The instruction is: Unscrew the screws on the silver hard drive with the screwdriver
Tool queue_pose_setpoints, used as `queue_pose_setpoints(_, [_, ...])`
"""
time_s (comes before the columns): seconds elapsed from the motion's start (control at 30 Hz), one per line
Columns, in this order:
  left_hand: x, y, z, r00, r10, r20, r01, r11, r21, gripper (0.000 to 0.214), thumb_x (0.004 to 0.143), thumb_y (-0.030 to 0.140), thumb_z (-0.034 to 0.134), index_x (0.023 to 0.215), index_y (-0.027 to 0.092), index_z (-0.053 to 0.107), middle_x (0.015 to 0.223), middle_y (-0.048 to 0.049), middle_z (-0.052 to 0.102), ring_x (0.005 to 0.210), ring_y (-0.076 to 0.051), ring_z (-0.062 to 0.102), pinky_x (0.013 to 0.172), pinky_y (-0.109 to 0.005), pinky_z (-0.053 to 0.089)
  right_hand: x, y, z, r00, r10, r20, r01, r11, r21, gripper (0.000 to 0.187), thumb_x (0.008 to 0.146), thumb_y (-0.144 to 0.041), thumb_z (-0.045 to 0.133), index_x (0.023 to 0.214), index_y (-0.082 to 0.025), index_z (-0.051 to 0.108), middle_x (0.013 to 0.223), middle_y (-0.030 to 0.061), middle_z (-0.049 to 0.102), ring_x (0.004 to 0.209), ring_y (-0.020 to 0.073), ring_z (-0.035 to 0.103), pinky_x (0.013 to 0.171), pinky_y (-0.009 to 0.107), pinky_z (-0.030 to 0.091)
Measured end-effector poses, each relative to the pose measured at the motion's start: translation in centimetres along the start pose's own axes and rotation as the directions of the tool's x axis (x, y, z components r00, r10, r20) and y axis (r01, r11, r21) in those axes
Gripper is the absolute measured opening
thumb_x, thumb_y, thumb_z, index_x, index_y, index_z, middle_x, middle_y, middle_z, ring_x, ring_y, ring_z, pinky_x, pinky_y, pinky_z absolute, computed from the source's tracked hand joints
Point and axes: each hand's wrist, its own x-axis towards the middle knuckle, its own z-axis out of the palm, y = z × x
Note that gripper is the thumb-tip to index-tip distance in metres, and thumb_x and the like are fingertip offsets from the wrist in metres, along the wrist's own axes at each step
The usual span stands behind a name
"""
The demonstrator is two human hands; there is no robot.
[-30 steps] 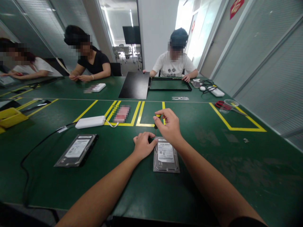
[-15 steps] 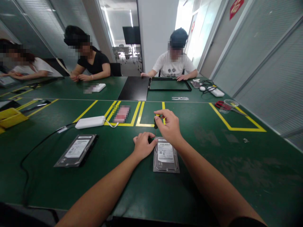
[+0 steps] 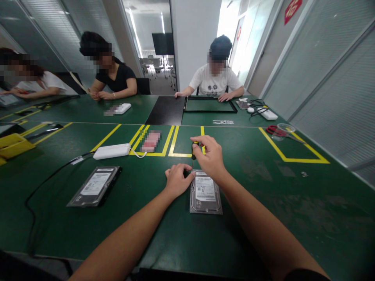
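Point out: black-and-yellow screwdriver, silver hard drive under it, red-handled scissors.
Black-and-yellow screwdriver [image 3: 193, 153], head view: handle.
Silver hard drive [image 3: 205, 190], head view: white label.
Red-handled scissors [image 3: 272, 129], head view: red handle.

Hard drive [image 3: 205, 192] on table [image 3: 164, 238], second drive [image 3: 95, 185] to its left, scissors [image 3: 272, 129] behind at right, frame [image 3: 211, 112] farther back

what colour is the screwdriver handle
The screwdriver handle in the right hand is black and yellow, best seen in the head view.

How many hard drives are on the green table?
2 visible. One hard drive sits below the screwdriver; another drive lies left of it. More may be hidden or indistinct at the far left.
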Motion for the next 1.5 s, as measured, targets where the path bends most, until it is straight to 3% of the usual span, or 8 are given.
queue_pose_setpoints(0.17, [-0.07, 0.11, -0.09, 1.000, -0.006, 0.006, 0.006, 1.000, 0.006, 0.020, 0.085, 0.040, 0.066, 0.098, 0.026, 0.066, 0.106, 0.0000, 0.071, 0.104, -0.023, 0.058, 0.093, -0.041, 0.033, -0.01, -0.08, 0.03, 1.000, 0.015, 0.007, -0.015, 1.000, -0.001, 0.022, 0.086, -0.016, 0.054, 0.099, -0.024, 0.071, 0.098, 0.0019, 0.072, 0.092, 0.0188, 0.064, 0.086, 0.038, 0.048])
queue_pose_setpoints(0.37, [-0.01, 0.16, -0.07, 1.000, -0.001, 0.004, 0.001, 1.000, 0.005, 0.019, 0.085, 0.040, 0.065, 0.097, 0.026, 0.067, 0.104, 0.0006, 0.071, 0.102, -0.023, 0.058, 0.092, -0.041, 0.033, 0.09, -0.08, 0.11, 1.000, 0.008, -0.018, -0.008, 1.000, 0.007, 0.016, 0.085, -0.023, 0.064, 0.099, -0.022, 0.073, 0.094, 0.0052, 0.066, 0.089, 0.0191, 0.062, 0.081, 0.037, 0.050])
queue_pose_setpoints(0.63, [-0.07, 0.06, -0.03, 1.000, 0.000, -0.006, 0.000, 1.000, 0.010, 0.020, 0.085, 0.041, 0.065, 0.098, 0.026, 0.066, 0.104, 0.0002, 0.071, 0.102, -0.024, 0.059, 0.092, -0.041, 0.033, -0.10, 0.00, 0.11, 1.000, 0.025, -0.006, -0.025, 1.000, -0.018, 0.023, 0.084, -0.017, 0.058, 0.102, -0.024, 0.070, 0.096, 0.0021, 0.072, 0.085, 0.0186, 0.062, 0.081, 0.037, 0.049])
queue_pose_setpoints(0.9, [-0.02, 0.23, -0.17, 1.000, -0.007, 0.004, 0.007, 1.000, 0.005, 0.020, 0.085, 0.041, 0.065, 0.097, 0.026, 0.066, 0.104, 0.0003, 0.071, 0.103, -0.024, 0.059, 0.092, -0.041, 0.033, -0.03, -0.12, 0.18, 1.000, 0.020, -0.020, -0.020, 1.000, -0.001, 0.014, 0.085, -0.023, 0.064, 0.097, -0.023, 0.071, 0.092, 0.0039, 0.065, 0.087, 0.0190, 0.061, 0.080, 0.037, 0.050])
queue_pose_setpoints(1.2, [-0.03, 0.05, -0.04, 1.000, -0.004, 0.003, 0.004, 1.000, 0.008, 0.019, 0.084, 0.040, 0.066, 0.097, 0.027, 0.066, 0.104, 0.0006, 0.071, 0.103, -0.024, 0.059, 0.093, -0.041, 0.034, -0.05, -0.18, 0.06, 1.000, 0.005, 0.007, -0.005, 1.000, 0.003, 0.021, 0.088, -0.018, 0.055, 0.101, -0.024, 0.070, 0.100, 0.0023, 0.072, 0.091, 0.0188, 0.063, 0.084, 0.037, 0.049])
queue_pose_setpoints(1.5, [-0.07, 0.26, -0.15, 1.000, -0.012, 0.011, 0.012, 1.000, 0.008, 0.019, 0.085, 0.039, 0.066, 0.098, 0.026, 0.066, 0.106, -0.0006, 0.071, 0.105, -0.025, 0.059, 0.094, -0.041, 0.034, -0.03, -0.21, 0.06, 1.000, 0.003, -0.016, -0.003, 1.000, 0.003, 0.012, 0.085, -0.022, 0.064, 0.096, -0.022, 0.068, 0.094, 0.0026, 0.068, 0.084, 0.0177, 0.059, 0.075, 0.034, 0.048])
